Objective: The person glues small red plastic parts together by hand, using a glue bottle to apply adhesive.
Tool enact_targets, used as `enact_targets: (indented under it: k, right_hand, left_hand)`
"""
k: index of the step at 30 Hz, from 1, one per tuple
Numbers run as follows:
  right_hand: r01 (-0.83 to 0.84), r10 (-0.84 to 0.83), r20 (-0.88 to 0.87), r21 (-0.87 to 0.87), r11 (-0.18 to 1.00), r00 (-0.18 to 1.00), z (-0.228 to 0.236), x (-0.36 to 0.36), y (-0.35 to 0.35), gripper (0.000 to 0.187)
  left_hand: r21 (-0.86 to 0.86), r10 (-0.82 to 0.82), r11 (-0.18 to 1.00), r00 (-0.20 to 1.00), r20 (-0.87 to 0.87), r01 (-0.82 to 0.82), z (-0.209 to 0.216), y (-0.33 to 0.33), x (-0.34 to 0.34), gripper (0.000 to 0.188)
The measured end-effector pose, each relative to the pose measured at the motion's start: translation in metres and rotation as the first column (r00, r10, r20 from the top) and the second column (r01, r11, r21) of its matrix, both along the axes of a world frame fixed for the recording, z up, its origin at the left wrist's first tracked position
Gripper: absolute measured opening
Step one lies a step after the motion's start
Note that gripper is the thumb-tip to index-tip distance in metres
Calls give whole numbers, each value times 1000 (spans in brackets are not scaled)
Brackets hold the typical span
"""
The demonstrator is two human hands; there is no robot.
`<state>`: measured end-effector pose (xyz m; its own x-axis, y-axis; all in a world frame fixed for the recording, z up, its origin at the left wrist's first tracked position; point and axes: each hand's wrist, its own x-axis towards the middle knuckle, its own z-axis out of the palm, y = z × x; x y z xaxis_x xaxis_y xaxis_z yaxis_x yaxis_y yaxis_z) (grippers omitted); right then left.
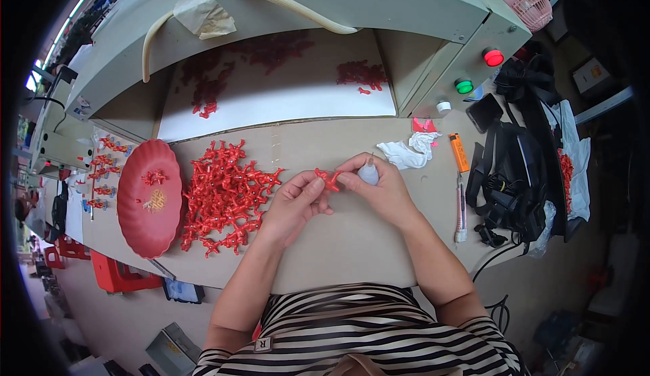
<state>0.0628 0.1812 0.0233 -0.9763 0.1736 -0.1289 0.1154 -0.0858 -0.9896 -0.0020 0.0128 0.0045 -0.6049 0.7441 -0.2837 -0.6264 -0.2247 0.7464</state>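
Observation:
Over the middle of the table, a small glossy red figure is pinched between the thumb and fingers of my left hand. My right hand is closed around a small white squeeze bottle with a thin needle tip pointing up and away from me. The right thumb and fingertips also meet the figure's right side. Just left of my hands lies a large heap of similar red figures. Beyond it stands a red scalloped dish holding a few small red pieces and a pale yellowish little pile.
A grey booth spans the back, with red parts on its white floor. Toward the right are crumpled white tissue, an orange lighter, a pen-like tool, a phone and a black bag. Finished-looking figures line the left.

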Motion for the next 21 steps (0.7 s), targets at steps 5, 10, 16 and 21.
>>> enact_targets:
  k: [5,10,16,21]
  right_hand:
    - [-25,25,42,-8,1000,999,0,-1,0,13]
    - [-50,50,53,14,999,997,0,-1,2,12]
    - [-64,62,62,36,997,996,-4,-1,2,12]
    - [-68,69,62,-7,998,996,-2,0,0,13]
  left_hand:
    - [-25,20,1000,999,34,-20,1,0,-1,20]
    - [-45,40,998,999,-27,-41,-3,-1,-1,19]
    - [-48,51,997,998,-23,-52,-8,-1,-1,16]
    - [-25,59,998,997,-44,-60,-8,-2,-1,15]
